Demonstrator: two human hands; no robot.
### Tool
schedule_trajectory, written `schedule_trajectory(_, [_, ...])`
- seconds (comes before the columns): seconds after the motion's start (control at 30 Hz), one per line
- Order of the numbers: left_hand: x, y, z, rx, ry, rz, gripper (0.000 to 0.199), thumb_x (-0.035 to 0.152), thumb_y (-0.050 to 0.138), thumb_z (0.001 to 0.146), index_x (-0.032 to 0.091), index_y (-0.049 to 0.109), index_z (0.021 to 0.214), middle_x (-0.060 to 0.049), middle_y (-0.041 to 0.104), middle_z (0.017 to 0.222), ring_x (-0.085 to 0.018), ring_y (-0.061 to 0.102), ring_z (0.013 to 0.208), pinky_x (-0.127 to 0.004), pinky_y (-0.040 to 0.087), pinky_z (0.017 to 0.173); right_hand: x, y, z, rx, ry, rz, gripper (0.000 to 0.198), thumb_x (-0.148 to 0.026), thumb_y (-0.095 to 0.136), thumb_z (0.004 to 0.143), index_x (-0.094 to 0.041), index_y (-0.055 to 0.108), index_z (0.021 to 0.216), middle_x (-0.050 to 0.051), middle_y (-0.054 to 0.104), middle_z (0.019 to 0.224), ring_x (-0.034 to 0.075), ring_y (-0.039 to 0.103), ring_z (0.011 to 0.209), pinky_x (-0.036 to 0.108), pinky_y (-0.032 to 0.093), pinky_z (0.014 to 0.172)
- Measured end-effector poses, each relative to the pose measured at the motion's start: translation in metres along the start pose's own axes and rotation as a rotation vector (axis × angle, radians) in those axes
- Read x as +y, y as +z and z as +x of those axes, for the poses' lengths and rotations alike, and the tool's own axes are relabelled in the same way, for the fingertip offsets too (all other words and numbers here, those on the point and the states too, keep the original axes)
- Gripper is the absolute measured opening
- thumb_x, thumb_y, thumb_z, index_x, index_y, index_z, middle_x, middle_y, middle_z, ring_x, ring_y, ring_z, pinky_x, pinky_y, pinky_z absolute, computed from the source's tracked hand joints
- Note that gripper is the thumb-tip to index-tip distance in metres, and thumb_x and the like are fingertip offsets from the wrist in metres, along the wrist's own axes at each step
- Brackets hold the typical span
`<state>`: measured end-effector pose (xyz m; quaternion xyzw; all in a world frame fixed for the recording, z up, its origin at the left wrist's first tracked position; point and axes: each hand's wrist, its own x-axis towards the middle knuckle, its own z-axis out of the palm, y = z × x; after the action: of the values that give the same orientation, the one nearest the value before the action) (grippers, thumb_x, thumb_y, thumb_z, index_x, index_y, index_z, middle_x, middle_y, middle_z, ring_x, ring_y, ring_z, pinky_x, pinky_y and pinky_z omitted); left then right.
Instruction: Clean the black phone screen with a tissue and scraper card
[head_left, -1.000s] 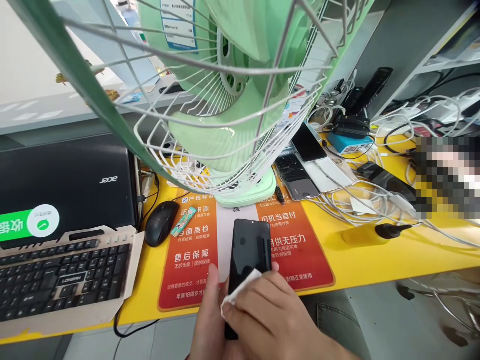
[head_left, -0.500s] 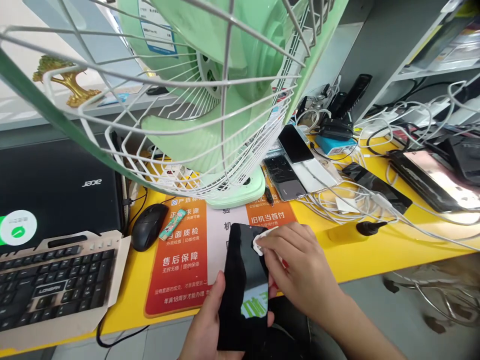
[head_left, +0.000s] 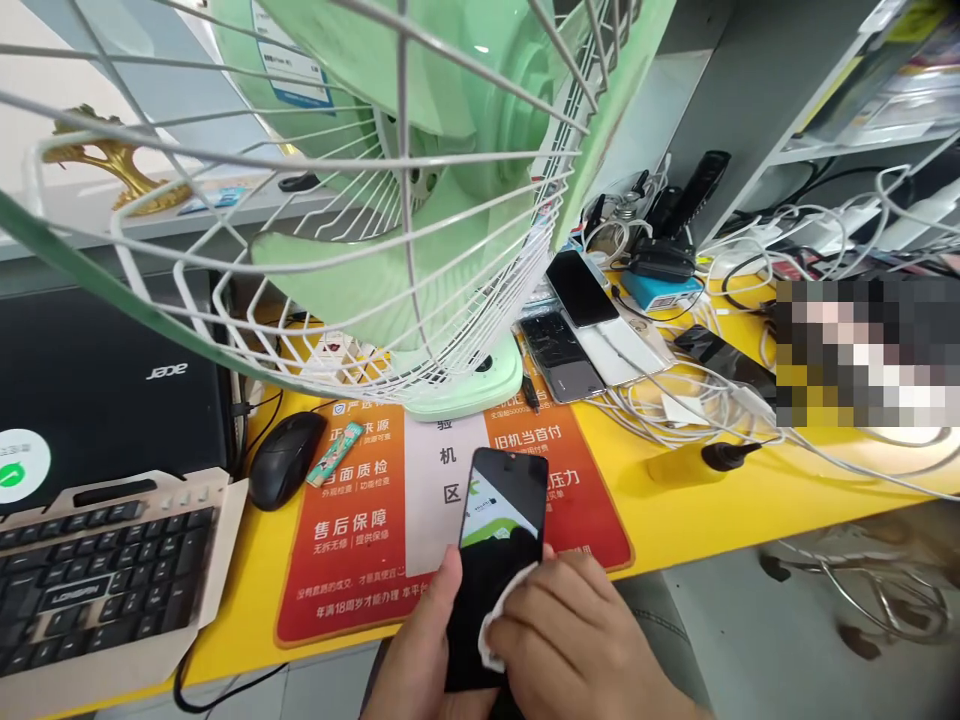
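A black smartphone (head_left: 480, 575) is held upright-tilted over the front edge of the table, its dark screen reflecting white and green shapes. My left hand (head_left: 420, 640) grips it along the left side and from below, thumb on the edge. Pressed on the lower right of the screen is a crumpled white wipe (head_left: 491, 640), pinched in the bent fingers of my right hand (head_left: 570, 635). Beyond the phone lies a red and orange printed mat (head_left: 352, 560) with Chinese text.
A green fan (head_left: 450, 400) stands close in front, its wire cage filling the upper view. To the left are a keyboard (head_left: 97, 590), a black mouse (head_left: 286, 460) and an Acer laptop (head_left: 112, 400). Phones (head_left: 562, 355) and tangled white cables (head_left: 645, 420) lie at right.
My right hand has slid the wipe from the top of the screen down to its lower right part. The phone has turned slightly, and the view has shifted a little.
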<state>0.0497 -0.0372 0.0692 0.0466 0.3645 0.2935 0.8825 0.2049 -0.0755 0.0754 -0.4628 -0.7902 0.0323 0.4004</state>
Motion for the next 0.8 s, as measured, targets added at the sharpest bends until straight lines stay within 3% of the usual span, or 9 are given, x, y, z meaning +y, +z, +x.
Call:
schedule_trajectory(0.1, [-0.006, -0.008, -0.001, 0.007, -0.069, 0.036, 0.041, 0.049, 0.060, 0.095, 0.018, 0.063, 0.123, -0.011, 0.067, 0.122, -0.025, 0.067, 0.103, -0.045, 0.056, 0.091, 0.017, -0.013, 0.015, -0.031, 0.114, 0.030, 0.017, -0.012, 0.048, 0.097, -0.018, 0.064, 0.095, 0.002, 0.068, 0.087, 0.018, 0.052, 0.084, 0.033, 0.034, 0.078])
schedule_trajectory(0.2, [-0.007, -0.010, -0.007, 0.003, -0.173, 0.052, 0.060, 0.062, 0.058, 0.092, 0.009, 0.070, 0.117, -0.017, 0.074, 0.109, -0.025, 0.072, 0.091, -0.035, 0.057, 0.085, 0.043, -0.023, 0.030, -0.038, 0.230, 0.063, 0.013, -0.010, 0.053, 0.093, -0.020, 0.062, 0.092, 0.000, 0.067, 0.087, 0.018, 0.051, 0.085, 0.033, 0.035, 0.079])
schedule_trajectory(0.33, [-0.003, -0.005, -0.012, -0.105, -0.214, -0.043, 0.061, 0.061, 0.055, 0.094, 0.005, 0.073, 0.114, -0.018, 0.075, 0.111, -0.022, 0.073, 0.094, -0.027, 0.056, 0.085, 0.074, -0.029, 0.035, -0.016, 0.331, 0.035, 0.014, -0.010, 0.052, 0.093, -0.020, 0.061, 0.091, 0.000, 0.066, 0.087, 0.018, 0.053, 0.085, 0.033, 0.038, 0.079])
schedule_trajectory(0.4, [-0.003, -0.002, -0.009, -0.161, -0.135, -0.101, 0.052, 0.054, 0.054, 0.097, 0.010, 0.074, 0.115, -0.016, 0.074, 0.116, -0.023, 0.073, 0.099, -0.030, 0.056, 0.091, 0.083, -0.030, 0.031, 0.002, 0.364, -0.034, 0.012, -0.013, 0.051, 0.094, -0.020, 0.060, 0.090, 0.001, 0.066, 0.087, 0.018, 0.054, 0.085, 0.034, 0.039, 0.079])
schedule_trajectory(0.47, [-0.005, 0.001, -0.002, -0.138, 0.010, -0.169, 0.041, 0.046, 0.052, 0.100, 0.016, 0.074, 0.117, -0.014, 0.071, 0.124, -0.026, 0.071, 0.108, -0.037, 0.053, 0.101, 0.088, -0.031, 0.026, -0.028, 0.376, -0.088, 0.012, -0.016, 0.051, 0.096, -0.021, 0.060, 0.089, 0.002, 0.065, 0.088, 0.020, 0.054, 0.086, 0.035, 0.040, 0.079])
schedule_trajectory(0.6, [-0.010, 0.007, 0.010, -0.061, 0.252, -0.231, 0.039, 0.045, 0.047, 0.101, 0.023, 0.072, 0.121, -0.012, 0.070, 0.127, -0.028, 0.064, 0.122, -0.047, 0.043, 0.114, 0.091, -0.029, 0.019, -0.212, 0.355, -0.246, 0.019, -0.015, 0.047, 0.097, -0.021, 0.065, 0.096, 0.006, 0.065, 0.092, 0.024, 0.054, 0.090, 0.039, 0.040, 0.079])
schedule_trajectory(0.7, [-0.012, 0.010, 0.015, -0.051, 0.389, -0.223, 0.040, 0.046, 0.040, 0.102, 0.034, 0.063, 0.132, -0.004, 0.068, 0.132, -0.025, 0.058, 0.130, -0.049, 0.040, 0.116, 0.077, -0.026, 0.020, -0.298, 0.318, -0.355, 0.028, -0.014, 0.043, 0.097, -0.020, 0.066, 0.114, 0.010, 0.065, 0.105, 0.027, 0.056, 0.094, 0.043, 0.043, 0.081])
schedule_trajectory(0.8, [-0.018, 0.008, 0.020, -0.044, 0.465, -0.234, 0.042, 0.051, 0.038, 0.102, 0.036, 0.062, 0.134, -0.001, 0.065, 0.136, -0.024, 0.053, 0.135, -0.048, 0.038, 0.118, 0.048, -0.020, 0.026, -0.288, 0.325, -0.239, 0.037, -0.029, 0.050, 0.098, -0.019, 0.054, 0.134, 0.012, 0.062, 0.123, 0.029, 0.057, 0.107, 0.046, 0.046, 0.091])
